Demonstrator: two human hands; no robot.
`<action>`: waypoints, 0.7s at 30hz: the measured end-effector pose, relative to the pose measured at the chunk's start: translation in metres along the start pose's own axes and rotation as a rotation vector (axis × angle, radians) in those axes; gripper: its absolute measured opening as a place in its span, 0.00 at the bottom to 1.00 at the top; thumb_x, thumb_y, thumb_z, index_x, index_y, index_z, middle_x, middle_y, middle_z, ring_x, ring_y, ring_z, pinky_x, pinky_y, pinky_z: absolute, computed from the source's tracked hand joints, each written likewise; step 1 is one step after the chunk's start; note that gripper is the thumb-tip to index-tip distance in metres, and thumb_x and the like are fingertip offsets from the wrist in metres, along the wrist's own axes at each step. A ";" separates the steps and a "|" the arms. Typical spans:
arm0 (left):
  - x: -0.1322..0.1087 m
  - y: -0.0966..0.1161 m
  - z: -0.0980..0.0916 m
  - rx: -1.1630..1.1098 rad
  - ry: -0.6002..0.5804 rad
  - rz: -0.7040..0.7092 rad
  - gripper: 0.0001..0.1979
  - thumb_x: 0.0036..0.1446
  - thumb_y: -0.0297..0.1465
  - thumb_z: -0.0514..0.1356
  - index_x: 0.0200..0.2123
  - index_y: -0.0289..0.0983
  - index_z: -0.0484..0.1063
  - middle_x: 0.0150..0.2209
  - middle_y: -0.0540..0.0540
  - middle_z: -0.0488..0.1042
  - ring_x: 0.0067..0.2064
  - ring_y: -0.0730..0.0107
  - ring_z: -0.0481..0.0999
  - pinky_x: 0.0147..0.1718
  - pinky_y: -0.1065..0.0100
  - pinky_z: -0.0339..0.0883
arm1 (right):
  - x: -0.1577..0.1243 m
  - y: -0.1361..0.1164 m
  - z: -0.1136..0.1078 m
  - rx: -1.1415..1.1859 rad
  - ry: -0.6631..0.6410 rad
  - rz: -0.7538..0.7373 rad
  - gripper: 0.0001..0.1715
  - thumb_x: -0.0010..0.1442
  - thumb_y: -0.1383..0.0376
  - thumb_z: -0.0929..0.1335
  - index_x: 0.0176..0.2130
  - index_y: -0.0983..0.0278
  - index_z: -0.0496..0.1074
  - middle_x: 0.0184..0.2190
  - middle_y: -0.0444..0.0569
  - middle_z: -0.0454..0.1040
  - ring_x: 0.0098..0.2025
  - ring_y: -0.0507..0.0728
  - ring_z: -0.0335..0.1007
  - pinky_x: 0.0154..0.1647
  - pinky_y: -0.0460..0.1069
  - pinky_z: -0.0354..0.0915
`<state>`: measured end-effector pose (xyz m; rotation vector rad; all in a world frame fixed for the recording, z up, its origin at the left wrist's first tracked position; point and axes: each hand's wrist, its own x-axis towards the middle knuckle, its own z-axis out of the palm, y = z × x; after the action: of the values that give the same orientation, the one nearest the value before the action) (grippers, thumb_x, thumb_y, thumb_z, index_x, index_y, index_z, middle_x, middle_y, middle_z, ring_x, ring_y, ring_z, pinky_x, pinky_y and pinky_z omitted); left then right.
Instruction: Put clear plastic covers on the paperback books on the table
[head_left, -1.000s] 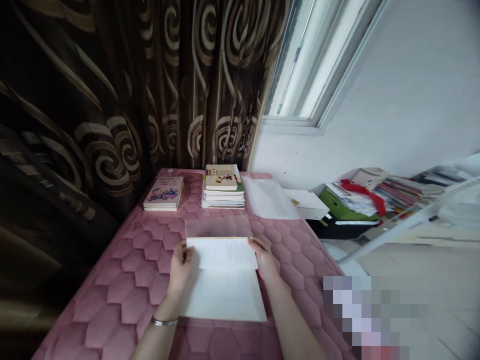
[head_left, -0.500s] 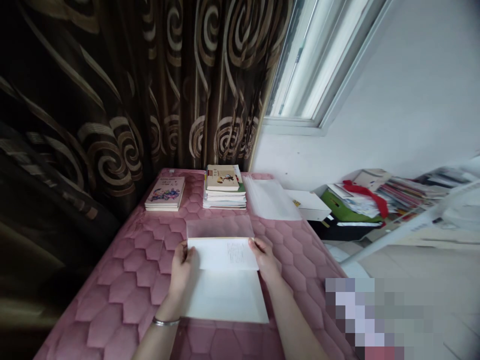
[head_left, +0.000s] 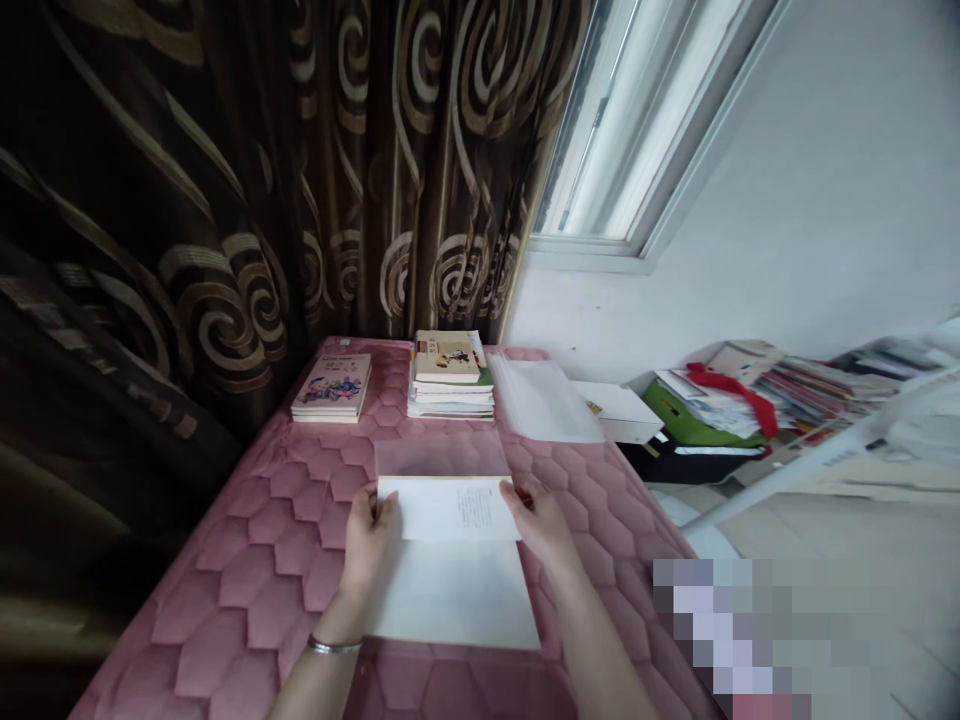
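An open book (head_left: 457,595) with white pages lies in front of me, its upper page bearing a small block of print at the right. A clear plastic book cover (head_left: 442,453) sticks out beyond the far edge of the book, and a strip of it shows along the near edge. My left hand (head_left: 370,535) is closed on the book's left edge, thumb on top. At the far right corner my right hand (head_left: 541,522) pinches the edge, thumb on the page; its other fingers are partly hidden.
The book rests on a pink quilted surface (head_left: 247,600). Farther back are a small book stack (head_left: 335,385), a taller stack (head_left: 450,375) and clear plastic sheets (head_left: 547,400). A white box (head_left: 619,410) and piled papers (head_left: 720,400) stand to the right; a patterned curtain (head_left: 360,180) hangs behind.
My right hand has shifted slightly to the right along the book's edge. My left hand keeps its hold, and the book lies almost as before.
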<state>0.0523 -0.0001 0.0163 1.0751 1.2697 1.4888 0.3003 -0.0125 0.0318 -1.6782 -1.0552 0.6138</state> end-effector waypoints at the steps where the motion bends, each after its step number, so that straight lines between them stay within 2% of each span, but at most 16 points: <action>1: 0.000 0.000 0.000 -0.008 -0.006 0.002 0.18 0.46 0.39 0.64 0.38 0.37 0.67 0.34 0.45 0.76 0.37 0.64 0.75 0.35 0.68 0.67 | -0.003 -0.002 0.000 -0.026 -0.006 -0.033 0.20 0.45 0.49 0.69 0.17 0.60 0.66 0.21 0.44 0.69 0.27 0.56 0.64 0.27 0.48 0.57; 4: -0.002 0.001 0.000 -0.020 -0.027 0.004 0.17 0.48 0.39 0.63 0.40 0.37 0.67 0.35 0.45 0.76 0.37 0.65 0.75 0.35 0.69 0.67 | -0.012 -0.006 0.002 -0.007 -0.030 -0.026 0.19 0.48 0.49 0.67 0.17 0.60 0.67 0.20 0.43 0.69 0.25 0.55 0.64 0.26 0.48 0.57; 9: -0.004 0.006 0.001 0.009 -0.043 0.030 0.16 0.48 0.38 0.62 0.39 0.37 0.67 0.34 0.45 0.76 0.37 0.66 0.75 0.34 0.70 0.66 | -0.022 -0.009 0.008 0.303 0.001 0.226 0.15 0.42 0.54 0.70 0.17 0.60 0.66 0.15 0.40 0.66 0.21 0.54 0.62 0.22 0.47 0.57; 12: -0.005 0.007 0.000 0.014 -0.063 0.037 0.15 0.49 0.38 0.62 0.39 0.37 0.66 0.34 0.45 0.75 0.37 0.66 0.74 0.33 0.70 0.66 | -0.023 -0.009 0.009 0.437 -0.007 0.320 0.17 0.39 0.56 0.72 0.16 0.60 0.62 0.13 0.39 0.65 0.19 0.53 0.60 0.20 0.47 0.56; 16: -0.006 0.009 0.000 0.012 -0.064 0.021 0.15 0.48 0.38 0.62 0.38 0.38 0.66 0.34 0.46 0.75 0.36 0.67 0.74 0.32 0.70 0.65 | -0.023 -0.011 0.010 0.495 -0.011 0.321 0.22 0.37 0.54 0.74 0.15 0.60 0.59 0.13 0.39 0.65 0.18 0.52 0.59 0.19 0.47 0.56; 21: -0.005 0.008 0.000 0.008 -0.044 0.036 0.16 0.47 0.38 0.63 0.38 0.38 0.67 0.33 0.47 0.75 0.35 0.67 0.74 0.32 0.71 0.65 | -0.022 -0.007 0.013 0.365 0.009 0.262 0.20 0.40 0.49 0.72 0.17 0.60 0.66 0.15 0.42 0.69 0.20 0.55 0.64 0.20 0.48 0.57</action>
<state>0.0527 -0.0053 0.0244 1.1350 1.2328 1.4797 0.2769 -0.0251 0.0320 -1.5009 -0.6701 0.9093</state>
